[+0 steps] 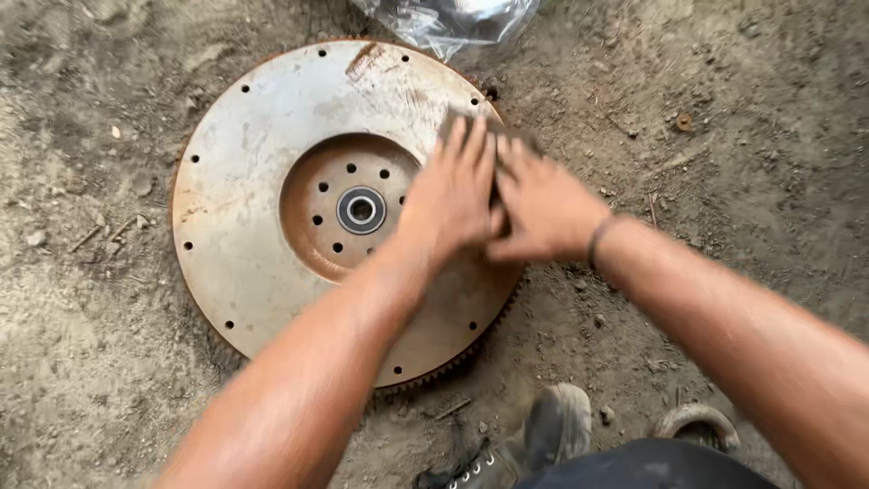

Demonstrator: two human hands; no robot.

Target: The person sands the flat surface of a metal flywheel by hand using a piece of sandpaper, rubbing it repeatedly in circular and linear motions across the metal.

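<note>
Head view. One flywheel (262,208) lies flat on bare dirt ground (751,118), ring-gear teeth visible along its lower right edge. Its face is pale and rust-stained; the recessed centre is rust-brown, with one dark bearing (361,210) in the middle and a ring of small bolt holes round it. More small holes are spaced near the outer rim.

Two hands are at work on the right part of the disc. The left hand (450,195) lies flat, fingers together and extended. The right hand (540,204) lies beside it, touching, fingers likewise flat. Both press on one dark abrasive pad (516,136), mostly hidden beneath the fingers.

One crumpled clear plastic bag (448,20) lies at the disc's top edge; no label is legible. One dusty boot (552,435) shows at the bottom.
</note>
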